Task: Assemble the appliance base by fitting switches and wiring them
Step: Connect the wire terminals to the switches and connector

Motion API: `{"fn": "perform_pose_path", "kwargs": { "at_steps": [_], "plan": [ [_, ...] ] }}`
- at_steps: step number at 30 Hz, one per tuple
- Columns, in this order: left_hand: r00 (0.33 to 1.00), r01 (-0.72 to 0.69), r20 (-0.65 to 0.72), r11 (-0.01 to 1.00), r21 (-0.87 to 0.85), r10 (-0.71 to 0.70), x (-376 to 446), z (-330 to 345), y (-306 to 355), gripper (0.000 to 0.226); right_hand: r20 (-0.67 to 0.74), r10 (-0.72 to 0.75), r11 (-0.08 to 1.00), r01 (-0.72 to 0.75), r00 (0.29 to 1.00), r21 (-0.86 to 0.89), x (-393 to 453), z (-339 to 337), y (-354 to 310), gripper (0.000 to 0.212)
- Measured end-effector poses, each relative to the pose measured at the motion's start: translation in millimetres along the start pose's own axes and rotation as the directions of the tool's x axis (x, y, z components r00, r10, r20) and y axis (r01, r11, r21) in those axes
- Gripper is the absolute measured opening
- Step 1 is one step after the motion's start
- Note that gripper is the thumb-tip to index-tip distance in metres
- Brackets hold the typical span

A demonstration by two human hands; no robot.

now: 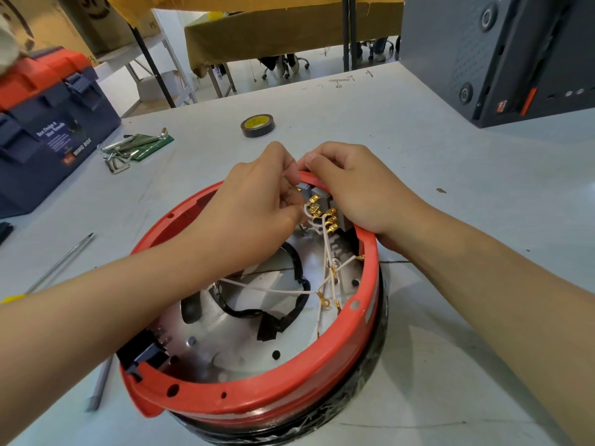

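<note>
A round red appliance base point(325, 371) lies open side up on the table, with a shiny metal plate inside. Grey switches with brass terminals point(323, 211) sit in its far rim. White wires point(277, 289) with brass lugs and a black-taped cable point(289, 312) run across the inside. My left hand point(254, 201) reaches into the base and pinches a white wire end right beside the switch terminals. My right hand point(351, 188) grips the far rim over the switches, fingers curled around the outside.
A roll of tape point(257, 125) lies beyond the base. A green circuit board with metal clips point(136, 148) and a blue-and-orange toolbox point(42, 123) sit at the left. A yellow-handled screwdriver point(58, 265) lies left of the base. A dark machine point(502, 53) stands at the back right.
</note>
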State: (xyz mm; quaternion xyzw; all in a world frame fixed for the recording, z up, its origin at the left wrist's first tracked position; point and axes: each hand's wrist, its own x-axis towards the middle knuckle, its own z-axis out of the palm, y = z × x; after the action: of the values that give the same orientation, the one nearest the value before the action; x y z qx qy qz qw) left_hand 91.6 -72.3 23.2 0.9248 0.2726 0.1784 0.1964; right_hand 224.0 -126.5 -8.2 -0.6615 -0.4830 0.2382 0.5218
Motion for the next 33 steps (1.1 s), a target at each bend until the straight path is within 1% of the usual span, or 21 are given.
{"fn": "perform_pose_path", "kwargs": {
  "at_steps": [6,9,16,21,24,27,33],
  "plan": [
    [0.995,0.039,0.091,0.999,0.01,-0.039,7.1,-3.6,-1.1,0.036,0.004,-0.007,1.0,0.007,1.0,0.003,0.2,-0.2,0.4,0.029],
    [0.991,0.065,0.119,0.998,-0.011,-0.063,9.5,-3.6,-2.5,0.033,0.003,-0.012,1.0,0.012,1.0,0.001,0.4,-0.2,0.3,0.029],
    [0.99,0.096,0.117,0.99,-0.104,-0.083,7.6,-4.3,-2.3,0.033,0.001,-0.017,1.0,0.017,1.0,0.002,-0.3,0.3,-0.1,0.029],
    [0.989,0.134,0.079,0.976,-0.169,-0.122,5.0,-0.6,-3.6,0.034,-0.004,-0.021,1.0,0.021,1.0,0.005,-0.2,0.2,-0.1,0.029],
    [0.995,0.1,0.036,0.986,-0.137,-0.096,3.6,0.7,-3.8,0.036,-0.004,-0.027,1.0,0.027,1.0,0.012,-0.1,0.1,0.7,0.028],
    [1.0,0.026,-0.004,0.998,-0.063,-0.026,0.6,0.9,-2.5,0.039,0.002,-0.035,0.999,0.035,0.999,0.023,0.5,0.7,1.6,0.026],
    [0.996,-0.084,0.034,0.995,0.056,0.082,2.0,-4.2,-1.0,0.043,0.013,-0.068,0.997,0.067,0.998,0.023,0.5,-0.3,2.9,0.024]
  ]
}}
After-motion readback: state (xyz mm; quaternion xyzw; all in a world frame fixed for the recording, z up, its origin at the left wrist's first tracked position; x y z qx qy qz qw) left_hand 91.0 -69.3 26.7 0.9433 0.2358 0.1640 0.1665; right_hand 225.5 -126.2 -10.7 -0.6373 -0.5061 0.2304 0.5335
